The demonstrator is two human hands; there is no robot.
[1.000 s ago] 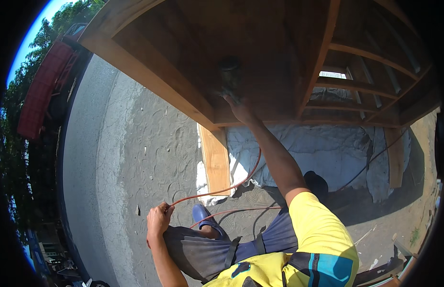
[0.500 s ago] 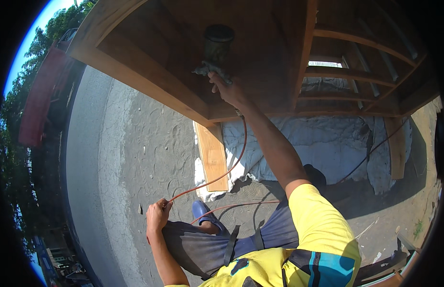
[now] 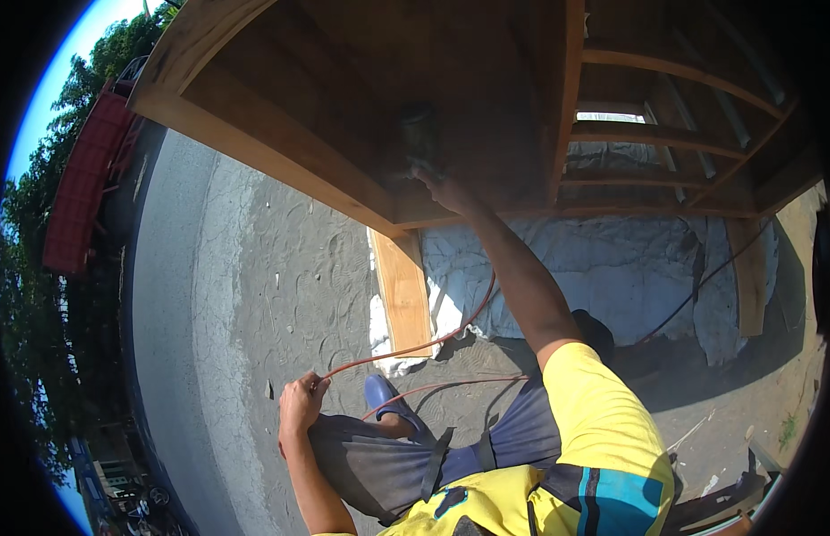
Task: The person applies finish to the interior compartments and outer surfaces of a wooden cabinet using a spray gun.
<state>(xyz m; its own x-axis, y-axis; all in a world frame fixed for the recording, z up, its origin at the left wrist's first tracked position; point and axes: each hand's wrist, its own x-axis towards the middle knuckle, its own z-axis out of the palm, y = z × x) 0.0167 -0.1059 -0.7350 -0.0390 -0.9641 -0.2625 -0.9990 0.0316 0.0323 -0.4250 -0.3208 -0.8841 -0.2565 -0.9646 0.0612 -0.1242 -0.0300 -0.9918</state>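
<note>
While the person crouches on the grey ground, the left hand point(image 3: 301, 399) sits low by the knee, closed around the thin orange hose point(image 3: 406, 348) and keeping its slack off the ground. From there the hose runs up past a blue sandal point(image 3: 385, 398) and along the raised forearm to the right hand point(image 3: 446, 186), which is stretched overhead and gripping a dark spray tool point(image 3: 421, 138) with a cup on top, held close under the wooden cabinet point(image 3: 343, 98). The tool is in shadow, so whether it is spraying cannot be told. Judging by colour, the underside panel around the tool looks darker and richer than the pale leg point(image 3: 404, 290) below, which suggests that the coating is partly on and the leg and the open frame further right remain to be done. White sheeting point(image 3: 612, 268) lies under the piece.
</note>
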